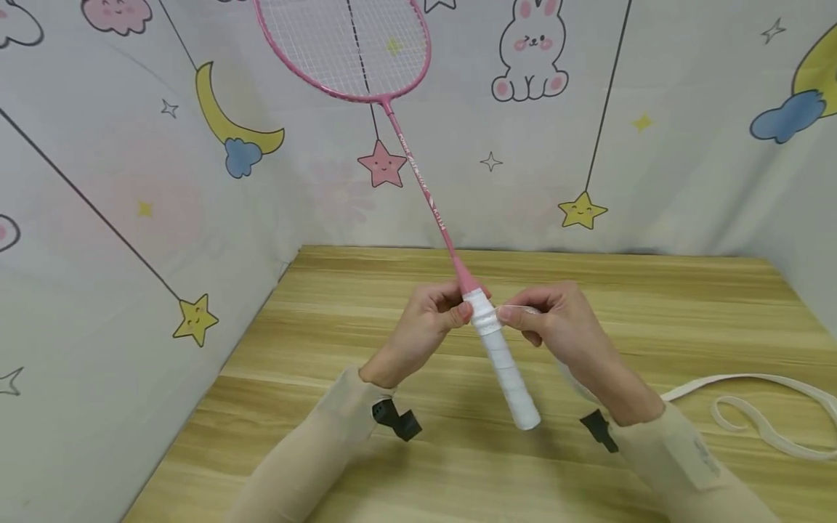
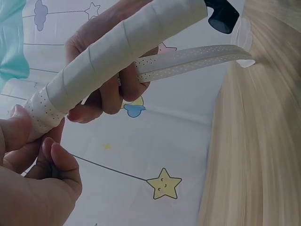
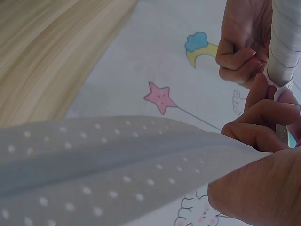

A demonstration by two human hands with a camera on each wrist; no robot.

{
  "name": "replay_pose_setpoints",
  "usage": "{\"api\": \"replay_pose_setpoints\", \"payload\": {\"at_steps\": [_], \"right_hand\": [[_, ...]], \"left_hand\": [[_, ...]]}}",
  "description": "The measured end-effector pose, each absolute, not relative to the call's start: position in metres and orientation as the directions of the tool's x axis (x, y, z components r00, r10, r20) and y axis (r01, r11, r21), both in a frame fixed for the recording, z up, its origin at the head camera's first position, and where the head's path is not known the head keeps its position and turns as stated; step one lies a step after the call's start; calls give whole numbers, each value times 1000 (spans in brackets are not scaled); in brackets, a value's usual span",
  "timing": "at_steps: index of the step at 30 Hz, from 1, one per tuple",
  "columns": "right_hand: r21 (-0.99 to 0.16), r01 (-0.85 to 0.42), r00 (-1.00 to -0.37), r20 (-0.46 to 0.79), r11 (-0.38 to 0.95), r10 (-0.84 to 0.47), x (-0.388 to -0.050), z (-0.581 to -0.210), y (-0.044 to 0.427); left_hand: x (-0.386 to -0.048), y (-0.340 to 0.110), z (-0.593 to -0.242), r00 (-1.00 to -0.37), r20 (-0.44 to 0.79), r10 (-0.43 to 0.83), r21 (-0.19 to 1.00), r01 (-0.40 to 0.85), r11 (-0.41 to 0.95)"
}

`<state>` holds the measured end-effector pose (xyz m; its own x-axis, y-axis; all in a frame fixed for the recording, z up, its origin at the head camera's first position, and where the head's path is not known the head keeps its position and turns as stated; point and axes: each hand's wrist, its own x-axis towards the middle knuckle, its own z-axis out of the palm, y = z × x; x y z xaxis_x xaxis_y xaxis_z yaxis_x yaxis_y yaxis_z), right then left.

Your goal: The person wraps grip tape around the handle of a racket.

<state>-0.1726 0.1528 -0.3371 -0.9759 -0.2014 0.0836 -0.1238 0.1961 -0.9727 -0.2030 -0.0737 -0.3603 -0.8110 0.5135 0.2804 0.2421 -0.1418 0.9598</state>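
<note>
A pink badminton racket (image 1: 428, 196) is held slantwise above the table, its white handle (image 1: 510, 378) pointing down to the right. Thumb and fingers of the left hand (image 1: 425, 319) grip the top of the handle by the pink cone. White perforated tape (image 2: 44, 110) is wrapped round that upper end, over a smoother white layer. The right hand (image 1: 565, 327) pinches the tape close beside the handle. From its fingers the loose tape (image 3: 117, 160) runs back past the wrist in the right wrist view.
More of the loose tape (image 1: 752, 376) lies curled on the wood-grain table (image 1: 275, 407) at the right. Behind and at the left hangs white cloth (image 1: 445, 232) printed with stars, moons and a rabbit. The racket head (image 1: 346, 43) is up near the back cloth.
</note>
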Motion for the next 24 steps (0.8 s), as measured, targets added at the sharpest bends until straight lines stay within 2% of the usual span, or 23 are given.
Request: {"api": "replay_pose_setpoints", "payload": {"at_steps": [4, 8, 12, 16, 20, 24], "right_hand": [[-977, -111, -973, 69, 184, -221, -174, -338, 154], [-992, -53, -958, 17, 118, -286, -176, -341, 156], [-999, -20, -903, 3, 36, -429, -179, -347, 158], [-996, -80, -842, 85, -31, -533, -181, -355, 155], [-978, -190, -844, 209, -88, -494, -180, -359, 151], [-967, -247, -895, 251, -59, -370, -177, -359, 146]], "left_hand": [[-203, -73, -360, -802, 276, 530, 961, 235, -144], [-203, -74, -358, -782, 286, 553, 958, 223, -181], [-203, -76, -356, -756, 283, 590, 959, 231, -163], [-204, -80, -353, -747, 247, 617, 967, 228, -112], [-203, -81, -346, -772, 216, 597, 971, 236, -46], [-199, -79, -341, -847, 198, 493, 977, 214, -25]]}}
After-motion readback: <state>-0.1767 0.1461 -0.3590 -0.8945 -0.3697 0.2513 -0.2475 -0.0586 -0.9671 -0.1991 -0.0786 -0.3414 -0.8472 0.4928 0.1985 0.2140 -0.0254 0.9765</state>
